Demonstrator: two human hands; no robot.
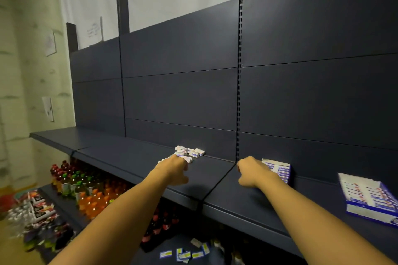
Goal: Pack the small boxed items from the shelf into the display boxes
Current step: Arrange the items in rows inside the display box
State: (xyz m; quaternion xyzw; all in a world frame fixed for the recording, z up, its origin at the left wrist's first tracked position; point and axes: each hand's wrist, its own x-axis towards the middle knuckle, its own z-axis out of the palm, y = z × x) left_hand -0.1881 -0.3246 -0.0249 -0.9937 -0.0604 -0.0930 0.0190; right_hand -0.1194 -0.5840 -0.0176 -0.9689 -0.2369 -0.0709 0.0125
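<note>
Left hand (175,166) reaches over the dark shelf (129,157) and lies on the near edge of the loose small boxes (189,152). Its fingers are bent down on one or two of them, but I cannot tell if it already holds one. Right hand (253,171) is curled against the side of a display box (279,170), which stands near the back panel; it seems to steady this box, although the grip itself is hidden. A second display box (368,196), already filled in rows, lies tilted further right.

I judge that the step is gathering: the next move should close the left hand on a few small boxes and carry them right, across the shelf joint, into the held box. Between the hands the shelf is free. Its front edge is close, so a pushed box could fall down to the bottles (86,189) below.
</note>
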